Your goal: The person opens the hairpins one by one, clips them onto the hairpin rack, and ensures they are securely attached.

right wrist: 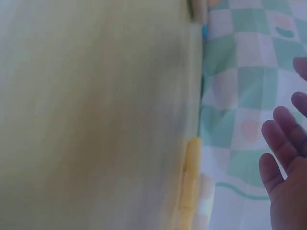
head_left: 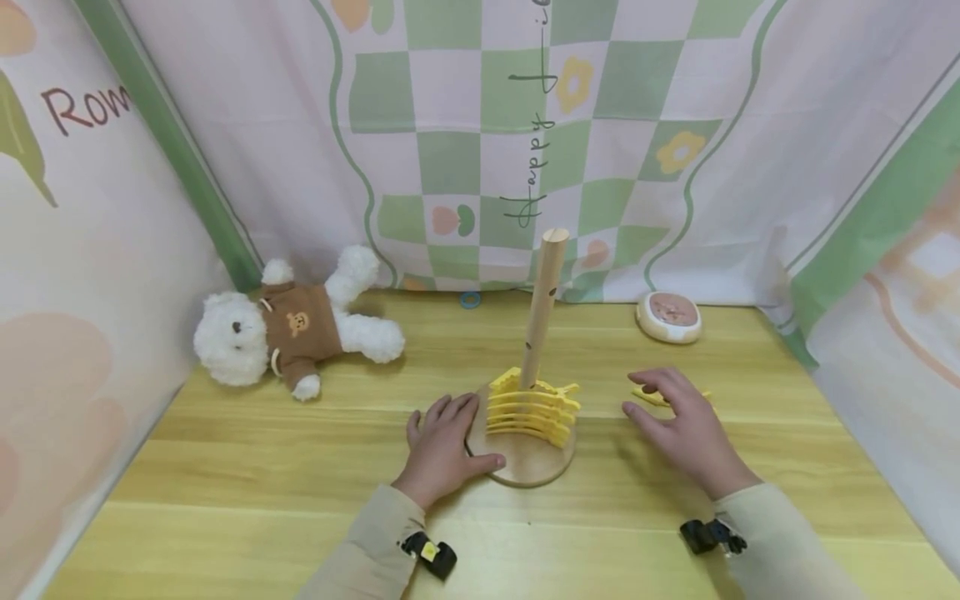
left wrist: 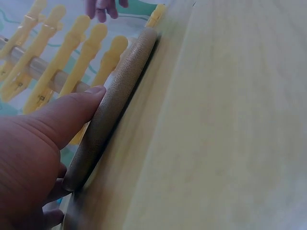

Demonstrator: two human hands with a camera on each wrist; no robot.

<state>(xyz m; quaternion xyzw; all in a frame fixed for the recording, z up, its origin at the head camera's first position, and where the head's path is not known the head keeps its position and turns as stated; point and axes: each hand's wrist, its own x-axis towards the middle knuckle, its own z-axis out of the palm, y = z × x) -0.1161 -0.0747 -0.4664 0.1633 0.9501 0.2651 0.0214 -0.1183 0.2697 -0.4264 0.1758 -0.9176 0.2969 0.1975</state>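
Note:
A wooden stand has a round base (head_left: 525, 462) and an upright post (head_left: 546, 308) with dark holes. Several yellow plastic curved pieces (head_left: 532, 412) with rounded ends are stacked around the lower post. At the base's left edge, my left hand (head_left: 444, 450) holds the rim, its thumb (left wrist: 79, 108) on top and the other fingers along the side. My right hand (head_left: 686, 429) hovers to the right of the stand, fingers spread and holding nothing. Beneath and behind it, another yellow piece (head_left: 651, 397) lies on the table, partly hidden; the right wrist view shows this yellow piece (right wrist: 191, 177) too.
A white plush bear (head_left: 300, 329) in a brown shirt lies at the back left. A white rounded device (head_left: 670, 317) sits at the back right. Near the rear edge is a small blue ring (head_left: 470, 300). Printed curtains (head_left: 450, 167) surround the wooden table (head_left: 247, 500).

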